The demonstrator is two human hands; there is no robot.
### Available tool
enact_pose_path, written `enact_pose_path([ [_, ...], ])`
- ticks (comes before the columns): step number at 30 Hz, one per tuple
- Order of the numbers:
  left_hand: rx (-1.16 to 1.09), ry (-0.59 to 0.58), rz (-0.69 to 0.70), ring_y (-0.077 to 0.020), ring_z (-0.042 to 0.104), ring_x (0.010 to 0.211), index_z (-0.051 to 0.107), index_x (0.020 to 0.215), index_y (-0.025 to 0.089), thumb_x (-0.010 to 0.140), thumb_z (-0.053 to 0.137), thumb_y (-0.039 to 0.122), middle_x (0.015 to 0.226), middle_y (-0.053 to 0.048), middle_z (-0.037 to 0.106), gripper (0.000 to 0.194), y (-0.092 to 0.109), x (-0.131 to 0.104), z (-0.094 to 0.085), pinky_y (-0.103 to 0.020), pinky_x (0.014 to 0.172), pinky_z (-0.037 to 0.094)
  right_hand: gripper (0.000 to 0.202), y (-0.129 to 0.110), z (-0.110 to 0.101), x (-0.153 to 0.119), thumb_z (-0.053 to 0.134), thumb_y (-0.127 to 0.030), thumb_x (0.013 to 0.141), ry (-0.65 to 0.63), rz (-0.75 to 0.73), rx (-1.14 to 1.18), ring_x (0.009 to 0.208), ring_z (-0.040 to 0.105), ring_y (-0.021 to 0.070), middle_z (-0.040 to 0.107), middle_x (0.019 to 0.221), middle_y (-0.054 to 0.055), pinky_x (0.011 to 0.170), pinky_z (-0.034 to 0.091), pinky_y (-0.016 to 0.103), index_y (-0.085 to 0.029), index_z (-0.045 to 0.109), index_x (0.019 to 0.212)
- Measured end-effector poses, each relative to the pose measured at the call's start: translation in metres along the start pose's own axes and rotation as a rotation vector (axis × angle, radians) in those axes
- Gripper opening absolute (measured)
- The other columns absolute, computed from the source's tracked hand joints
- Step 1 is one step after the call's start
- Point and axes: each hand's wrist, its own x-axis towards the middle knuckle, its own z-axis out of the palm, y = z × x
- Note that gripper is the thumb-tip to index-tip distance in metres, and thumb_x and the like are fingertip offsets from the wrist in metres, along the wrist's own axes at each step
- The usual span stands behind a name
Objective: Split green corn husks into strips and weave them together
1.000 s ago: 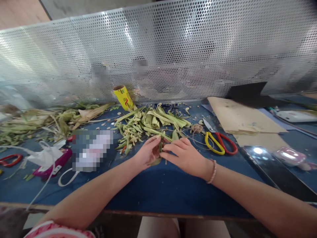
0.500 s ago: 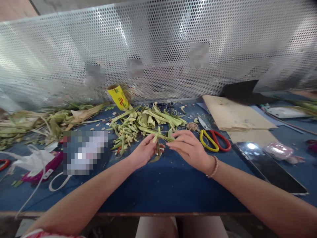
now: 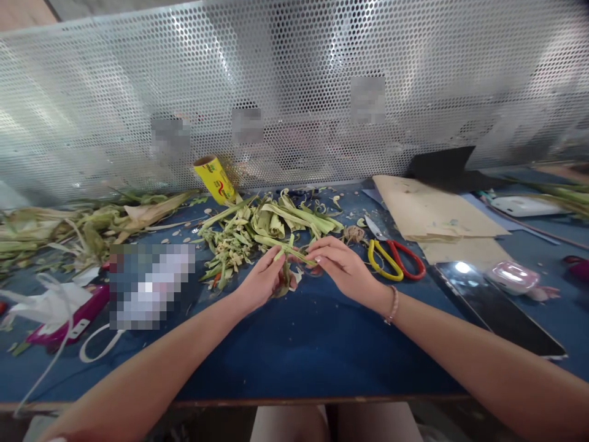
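Observation:
Between the fingertips of my left hand (image 3: 260,283) is a small crossed piece of green leaf strips (image 3: 289,247), with short ends sticking up and a darker end hanging below. My right hand (image 3: 343,265) comes in from the other side, its thumb and fingers closed on the strip that runs out to the right. Just beyond both hands lies a heap of pale green leaf strips (image 3: 276,222). Left of it are many small folded leaf pieces (image 3: 227,250). Scissors (image 3: 396,261) with one yellow and one red handle rest beside my right hand.
A yellow cardboard tube (image 3: 216,182) leans at the back, before a perforated metal screen (image 3: 294,80). Dried leaves (image 3: 92,227) and a purple tissue pack (image 3: 69,325) are left. Brown paper (image 3: 432,212), a tablet (image 3: 499,310) and a pink case (image 3: 513,277) are right.
My right hand has closed in from spread fingers onto the leaf strip, which now stretches between both hands. The whole view has shifted slightly.

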Motion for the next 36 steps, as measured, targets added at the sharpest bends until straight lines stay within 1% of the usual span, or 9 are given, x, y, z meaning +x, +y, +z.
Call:
enact_pose_path([
  [4, 0.192, 0.016, 0.015, -0.0079, 0.043, 0.038, 0.046, 0.104, 0.017, 0.081, 0.04, 0.047, 0.047, 0.002, 0.054, 0.039, -0.002, 0.001, -0.004, -0.018, 0.036, 0.025, 0.02, -0.004, 0.0, 0.0, 0.043, -0.019, 0.084, 0.014, -0.099, -0.124, 0.088, 0.058, 0.0152, 0.06, 0.09, 0.007, 0.078, 0.051, 0.033, -0.019, 0.064, 0.085],
  [9, 0.306, 0.06, 0.111, -0.0112, 0.048, 0.04, 0.045, 0.111, 0.018, 0.079, 0.047, 0.039, 0.047, 0.005, 0.051, 0.038, 0.002, -0.002, 0.001, -0.022, 0.042, 0.032, 0.021, -0.004, 0.001, -0.001, 0.044, -0.018, 0.083, -0.051, -0.143, -0.124, 0.087, 0.059, 0.0148, 0.062, 0.092, 0.007, 0.075, 0.052, 0.031, -0.021, 0.064, 0.087],
  [13, 0.411, 0.14, 0.237, -0.0151, 0.055, 0.058, 0.057, 0.081, 0.019, 0.074, 0.054, 0.028, 0.061, 0.0, 0.056, 0.012, 0.006, -0.003, 0.002, -0.025, 0.054, 0.038, 0.022, -0.005, 0.005, -0.003, 0.043, -0.019, 0.083, -0.092, -0.13, -0.101, 0.086, 0.059, 0.0157, 0.062, 0.095, 0.008, 0.072, 0.053, 0.032, -0.022, 0.065, 0.088],
  [16, 0.444, 0.13, 0.234, -0.0158, 0.054, 0.064, 0.056, 0.071, 0.018, 0.075, 0.052, 0.027, 0.061, -0.001, 0.057, 0.01, 0.006, -0.004, 0.001, -0.026, 0.06, 0.038, 0.021, -0.006, 0.008, -0.004, 0.044, -0.021, 0.083, -0.07, -0.034, -0.053, 0.08, 0.06, 0.0151, 0.06, 0.09, 0.008, 0.065, 0.054, 0.029, -0.021, 0.065, 0.084],
  [19, 0.354, 0.105, 0.155, -0.0116, 0.045, 0.05, 0.057, 0.087, 0.018, 0.077, 0.051, 0.03, 0.053, 0.003, 0.051, 0.017, 0.003, -0.004, 0.0, -0.023, 0.051, 0.032, 0.022, -0.005, 0.011, -0.003, 0.043, -0.023, 0.083, -0.013, 0.135, 0.052, 0.07, 0.059, 0.0127, 0.06, 0.088, 0.007, 0.057, 0.053, 0.025, -0.019, 0.064, 0.078],
  [22, 0.113, 0.059, 0.098, -0.0096, 0.04, 0.048, 0.055, 0.105, 0.018, 0.076, 0.052, 0.029, 0.053, 0.003, 0.047, 0.032, 0.001, -0.004, 0.0, -0.022, 0.047, 0.028, 0.022, -0.003, 0.013, -0.002, 0.043, -0.024, 0.083, 0.009, 0.267, 0.147, 0.07, 0.06, 0.0115, 0.059, 0.101, 0.009, 0.058, 0.054, 0.025, -0.017, 0.063, 0.077],
  [27, -0.259, 0.037, 0.085, -0.0093, 0.046, 0.059, 0.059, 0.104, 0.016, 0.073, 0.056, 0.025, 0.068, -0.001, 0.052, 0.033, 0.002, -0.003, 0.004, -0.023, 0.056, 0.034, 0.021, -0.006, 0.013, -0.002, 0.045, -0.029, 0.082, 0.023, 0.34, 0.3, 0.087, 0.059, 0.015, 0.05, 0.119, 0.008, 0.062, 0.055, 0.027, -0.018, 0.063, 0.077],
  [32, -0.259, 0.016, 0.079, -0.0082, 0.043, 0.059, 0.058, 0.107, 0.017, 0.073, 0.058, 0.026, 0.066, 0.0, 0.05, 0.034, 0.001, -0.004, 0.007, -0.022, 0.057, 0.035, 0.021, -0.007, 0.013, -0.003, 0.047, -0.032, 0.081, 0.007, 0.343, 0.347, 0.093, 0.058, 0.016, 0.049, 0.12, 0.008, 0.066, 0.055, 0.027, -0.018, 0.063, 0.077],
  [36, -0.141, 0.056, 0.084, -0.0086, 0.042, 0.058, 0.05, 0.115, 0.018, 0.075, 0.056, 0.03, 0.064, 0.001, 0.047, 0.042, 0.002, -0.006, 0.007, -0.022, 0.054, 0.035, 0.023, -0.005, 0.014, -0.003, 0.046, -0.035, 0.081, -0.01, 0.386, 0.402, 0.07, 0.06, 0.0104, 0.055, 0.105, 0.007, 0.062, 0.054, 0.026, -0.017, 0.06, 0.077],
])
